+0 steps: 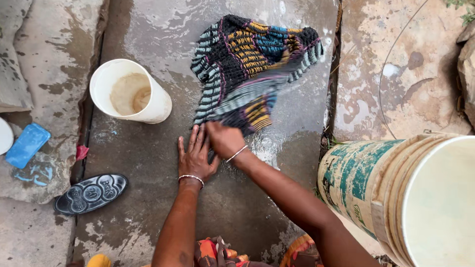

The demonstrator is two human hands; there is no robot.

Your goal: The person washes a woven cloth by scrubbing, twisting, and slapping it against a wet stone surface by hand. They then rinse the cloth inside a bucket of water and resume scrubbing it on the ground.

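Note:
A wet striped cloth in black, yellow, teal and blue lies spread on the wet stone slab. My right hand is closed on the cloth's near end, which looks blurred. My left hand lies flat on the slab with fingers spread, just left of the right hand and touching the cloth's near edge. Both wrists carry thin bangles.
A white bucket with murky water stands at the slab's left. A large pale drum stands at the right. A black sandal, a blue soap bar and a red scrap lie at the left.

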